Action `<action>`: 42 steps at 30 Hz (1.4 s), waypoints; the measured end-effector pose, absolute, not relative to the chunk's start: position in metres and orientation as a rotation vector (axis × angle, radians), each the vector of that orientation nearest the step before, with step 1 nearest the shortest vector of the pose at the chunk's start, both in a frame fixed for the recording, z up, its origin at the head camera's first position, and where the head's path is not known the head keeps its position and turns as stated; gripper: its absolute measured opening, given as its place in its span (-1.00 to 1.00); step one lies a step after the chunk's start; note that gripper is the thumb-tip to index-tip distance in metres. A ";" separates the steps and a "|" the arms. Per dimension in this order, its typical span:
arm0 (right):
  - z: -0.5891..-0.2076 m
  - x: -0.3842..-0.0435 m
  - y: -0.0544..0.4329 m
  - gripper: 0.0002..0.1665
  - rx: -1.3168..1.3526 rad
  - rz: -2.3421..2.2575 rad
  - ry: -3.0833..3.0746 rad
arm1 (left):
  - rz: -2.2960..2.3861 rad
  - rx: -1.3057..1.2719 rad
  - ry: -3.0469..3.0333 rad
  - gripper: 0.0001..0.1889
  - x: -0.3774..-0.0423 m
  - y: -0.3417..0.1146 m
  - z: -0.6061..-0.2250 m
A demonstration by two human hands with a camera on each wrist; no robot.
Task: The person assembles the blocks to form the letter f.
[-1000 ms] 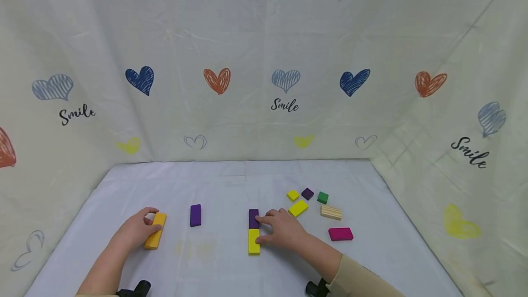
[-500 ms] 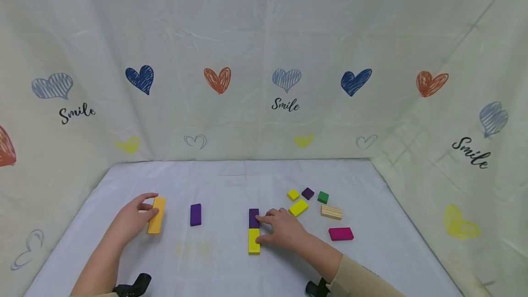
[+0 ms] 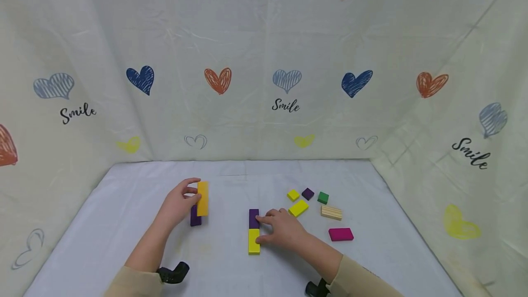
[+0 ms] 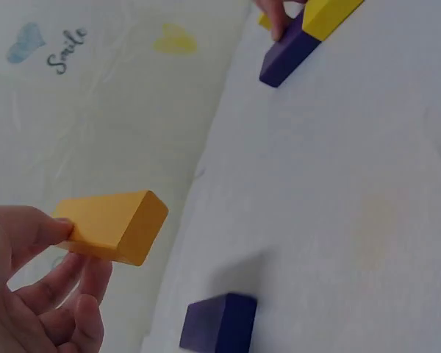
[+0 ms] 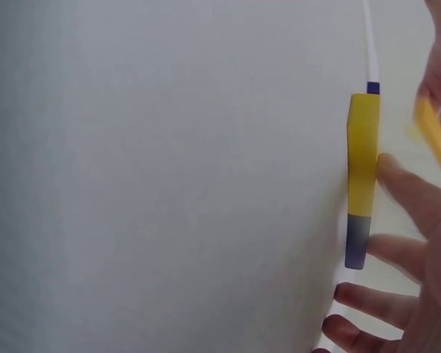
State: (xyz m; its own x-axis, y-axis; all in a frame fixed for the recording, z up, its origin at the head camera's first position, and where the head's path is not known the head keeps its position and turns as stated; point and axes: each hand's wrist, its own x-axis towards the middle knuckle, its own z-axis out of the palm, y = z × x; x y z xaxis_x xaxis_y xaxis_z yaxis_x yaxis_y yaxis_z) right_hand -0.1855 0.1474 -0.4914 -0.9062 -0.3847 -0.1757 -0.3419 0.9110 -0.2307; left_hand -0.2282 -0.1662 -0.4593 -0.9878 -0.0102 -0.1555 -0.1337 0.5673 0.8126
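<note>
My left hand (image 3: 180,201) pinches an orange-yellow rectangular block (image 3: 203,198) between thumb and fingers. In the left wrist view that block (image 4: 106,224) is raised above the table, and a loose purple block (image 4: 219,323) lies below it. From the head view the held block partly covers this purple block (image 3: 195,217). My right hand (image 3: 284,230) rests beside a row of two blocks set end to end: a purple block (image 3: 253,218) behind and a yellow block (image 3: 254,242) in front. In the right wrist view, its thumb touches the yellow block's side (image 5: 362,158) and its index fingertip touches the purple one.
Right of the row lie a small yellow block (image 3: 293,195), a small purple block (image 3: 307,194), a green block (image 3: 323,197), a longer yellow block (image 3: 298,208), a ridged plain-wood block (image 3: 331,212) and a magenta block (image 3: 341,234). A heart-printed sheet (image 3: 247,123) stands behind the white tabletop.
My left hand has lifted the orange-yellow block and carried it rightward and away from me, over the loose purple block. My right hand and the row have stayed in place.
</note>
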 end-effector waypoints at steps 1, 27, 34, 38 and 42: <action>-0.491 -0.185 0.148 -0.18 -0.549 -0.289 2.855 | 1.416 -0.107 2.652 -0.48 -0.232 -0.160 -0.462; -0.493 -0.189 0.147 -0.19 -0.544 -0.283 2.839 | 1.611 -0.012 2.541 -0.57 -0.285 -0.050 -0.504; -0.494 -0.190 0.147 -0.19 -0.542 -0.288 2.846 | 1.550 0.051 2.557 -0.58 -0.286 -0.041 -0.507; -0.494 -0.189 0.147 -0.19 -0.537 -0.291 2.848 | 1.502 0.065 2.555 -0.57 -0.287 -0.037 -0.508; -0.495 -0.189 0.148 -0.19 -0.542 -0.280 2.854 | 1.476 0.073 2.536 -0.57 -0.288 -0.035 -0.508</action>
